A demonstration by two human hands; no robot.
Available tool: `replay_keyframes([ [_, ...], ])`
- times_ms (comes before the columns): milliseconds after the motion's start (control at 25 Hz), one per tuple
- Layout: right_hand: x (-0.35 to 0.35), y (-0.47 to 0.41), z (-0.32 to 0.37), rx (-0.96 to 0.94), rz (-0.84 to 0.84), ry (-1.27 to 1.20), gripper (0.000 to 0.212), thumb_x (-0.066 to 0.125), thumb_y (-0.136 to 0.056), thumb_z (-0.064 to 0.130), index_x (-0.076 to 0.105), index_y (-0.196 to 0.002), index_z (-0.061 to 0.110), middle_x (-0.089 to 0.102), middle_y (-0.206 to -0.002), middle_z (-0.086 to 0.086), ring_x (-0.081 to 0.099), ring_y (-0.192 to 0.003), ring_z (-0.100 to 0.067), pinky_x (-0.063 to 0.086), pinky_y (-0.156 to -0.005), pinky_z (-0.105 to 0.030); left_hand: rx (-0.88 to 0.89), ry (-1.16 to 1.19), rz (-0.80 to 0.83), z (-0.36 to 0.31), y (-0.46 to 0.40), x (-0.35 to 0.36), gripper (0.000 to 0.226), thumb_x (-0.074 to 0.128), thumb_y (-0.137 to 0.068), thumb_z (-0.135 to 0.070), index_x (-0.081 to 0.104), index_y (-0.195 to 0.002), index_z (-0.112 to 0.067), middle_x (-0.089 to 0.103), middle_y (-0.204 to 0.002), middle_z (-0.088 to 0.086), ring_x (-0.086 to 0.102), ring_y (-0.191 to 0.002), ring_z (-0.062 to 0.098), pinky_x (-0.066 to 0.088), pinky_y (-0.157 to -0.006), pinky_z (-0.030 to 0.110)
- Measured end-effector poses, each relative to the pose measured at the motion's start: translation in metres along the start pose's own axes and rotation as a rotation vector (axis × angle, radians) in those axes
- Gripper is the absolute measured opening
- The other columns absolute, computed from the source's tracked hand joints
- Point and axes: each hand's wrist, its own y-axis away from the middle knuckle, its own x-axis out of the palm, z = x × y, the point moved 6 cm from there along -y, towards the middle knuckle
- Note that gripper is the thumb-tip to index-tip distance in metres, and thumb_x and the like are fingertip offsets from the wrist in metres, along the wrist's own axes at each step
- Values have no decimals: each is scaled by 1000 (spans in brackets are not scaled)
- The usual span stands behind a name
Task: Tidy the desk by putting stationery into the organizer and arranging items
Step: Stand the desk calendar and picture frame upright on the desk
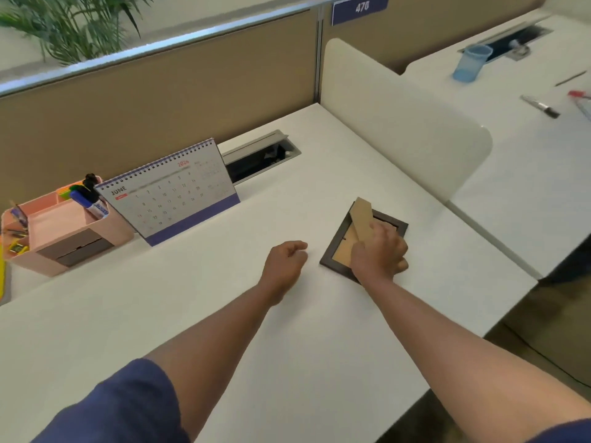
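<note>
A dark picture frame (339, 244) lies face down on the white desk (224, 314), right of centre, its brown cardboard stand (363, 219) lifted. My right hand (380, 254) rests on the frame, fingers curled around its near right part and the stand. To the frame's left, my left hand (284, 263) hovers over the desk as a loose fist with nothing in it. At the far left stands a pink organizer (64, 231) holding a blue marker (92, 206), pens and coloured notes. A June desk calendar (172, 193) stands beside it.
A cable hatch (259, 158) sits open behind the calendar. A cream divider (399, 123) borders the desk on the right. The neighbouring desk holds a blue cup (470, 63) and loose pens (540, 105). A brown partition runs along the back.
</note>
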Motion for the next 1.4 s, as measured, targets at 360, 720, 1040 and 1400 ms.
replay_keyframes([
  [360, 0, -12, -62, 37, 375, -170, 57, 47, -90, 27, 39, -137, 57, 19, -160, 4, 35, -135, -37, 35, -112, -45, 37, -394, 166, -58, -12, 95, 19, 49, -73, -24, 51, -93, -22, 60, -97, 6, 60, -86, 29, 56, -69, 44],
  [720, -10, -3, -64, -178, 452, -101, 68, 45, -85, 9, 42, -141, 47, 34, -146, 3, 25, -139, -21, 12, -105, -27, -78, -109, 35, -63, -30, 105, 20, 61, -77, -15, 65, -96, -21, 67, -99, 4, 64, -97, 28, 60, -79, 41],
  [1040, -10, 15, -38, -767, 355, 218, 83, 33, -74, -1, 38, -151, 28, 39, -156, 6, 24, -147, -22, 17, -102, -38, 41, -297, 21, -86, -28, 73, 18, 50, -94, -11, 64, -105, -9, 67, -97, 9, 65, -88, 25, 58, -80, 43],
  [1400, -25, 20, 30, -845, 134, -339, 36, 72, -77, 9, 75, -112, 11, 75, -111, -2, 70, -101, -17, 53, -88, -36, -55, -433, 101, -126, -21, 9, 9, 64, -94, -8, 69, -101, -8, 73, -93, 9, 69, -64, 10, 51, -45, 16],
])
